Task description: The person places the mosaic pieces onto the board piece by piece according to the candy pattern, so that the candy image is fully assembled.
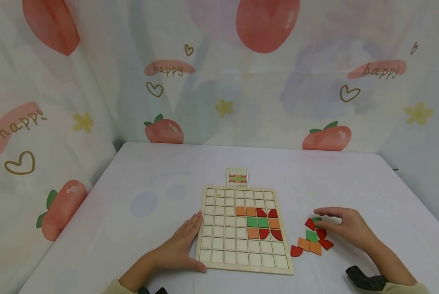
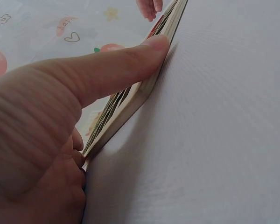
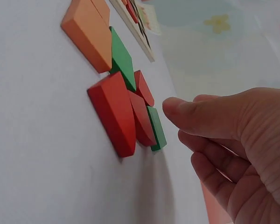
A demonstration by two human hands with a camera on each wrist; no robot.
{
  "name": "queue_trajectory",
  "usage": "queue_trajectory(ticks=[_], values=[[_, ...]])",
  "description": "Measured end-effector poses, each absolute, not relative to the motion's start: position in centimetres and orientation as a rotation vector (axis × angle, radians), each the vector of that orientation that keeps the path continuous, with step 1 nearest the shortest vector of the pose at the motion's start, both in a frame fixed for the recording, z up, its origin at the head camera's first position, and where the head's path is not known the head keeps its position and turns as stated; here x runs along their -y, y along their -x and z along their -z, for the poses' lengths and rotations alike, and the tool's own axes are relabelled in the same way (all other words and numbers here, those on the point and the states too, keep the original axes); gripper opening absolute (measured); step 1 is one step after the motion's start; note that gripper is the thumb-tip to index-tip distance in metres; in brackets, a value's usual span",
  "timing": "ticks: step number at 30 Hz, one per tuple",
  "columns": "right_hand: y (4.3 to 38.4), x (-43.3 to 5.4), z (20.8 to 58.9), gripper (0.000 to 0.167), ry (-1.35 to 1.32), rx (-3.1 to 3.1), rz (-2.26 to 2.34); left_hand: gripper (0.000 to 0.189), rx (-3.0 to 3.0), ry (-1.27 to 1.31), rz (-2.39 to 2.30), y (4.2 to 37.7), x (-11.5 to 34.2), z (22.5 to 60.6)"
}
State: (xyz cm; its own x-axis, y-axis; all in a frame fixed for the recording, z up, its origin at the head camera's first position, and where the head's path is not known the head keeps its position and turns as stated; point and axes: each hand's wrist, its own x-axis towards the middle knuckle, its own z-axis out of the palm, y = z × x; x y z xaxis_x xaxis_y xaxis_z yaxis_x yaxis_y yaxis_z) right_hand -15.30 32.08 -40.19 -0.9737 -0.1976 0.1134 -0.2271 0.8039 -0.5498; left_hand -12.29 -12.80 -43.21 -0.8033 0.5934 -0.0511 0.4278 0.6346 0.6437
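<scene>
A wooden grid board (image 1: 230, 258) lies on the table, with orange, green and red pieces set in its middle and right cells. My left hand (image 1: 177, 245) rests against its near-left corner, fingers along the left side and thumb (image 2: 126, 67) on the near edge. To the right of the board, my right hand (image 1: 351, 226) hovers at the far end of a loose cluster, fingers and thumb apart with nothing between them. Nearest to it is a green square block (image 3: 157, 128). Red quarter-round blocks (image 3: 114, 114), another green block (image 3: 122, 59) and orange blocks (image 3: 88, 32) lie beside it.
A small pattern card (image 1: 236, 177) lies at the board's far edge, printed with a coloured grid design. One red quarter-round piece (image 1: 296, 250) sits close to the board's right side. A printed cloth wall (image 1: 241, 81) stands behind the white table (image 1: 160, 171).
</scene>
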Motion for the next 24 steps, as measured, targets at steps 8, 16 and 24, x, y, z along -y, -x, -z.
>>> queue_trajectory(ticks=[8,16,24], values=[[15.49,-32.96,40.73,0.032,-0.343,2.969,-0.913,0.126,-2.604,-0.833,-0.916,12.32,12.86,43.31],[15.69,-33.11,40.96,0.03,-0.344,3.001,-0.928,0.126,-2.606,-0.842,-0.921,12.35,12.87,43.36],[15.86,-33.19,40.98,0.029,-0.365,3.003,-0.92,0.124,-2.603,-0.845,-0.936,12.42,12.91,43.28]])
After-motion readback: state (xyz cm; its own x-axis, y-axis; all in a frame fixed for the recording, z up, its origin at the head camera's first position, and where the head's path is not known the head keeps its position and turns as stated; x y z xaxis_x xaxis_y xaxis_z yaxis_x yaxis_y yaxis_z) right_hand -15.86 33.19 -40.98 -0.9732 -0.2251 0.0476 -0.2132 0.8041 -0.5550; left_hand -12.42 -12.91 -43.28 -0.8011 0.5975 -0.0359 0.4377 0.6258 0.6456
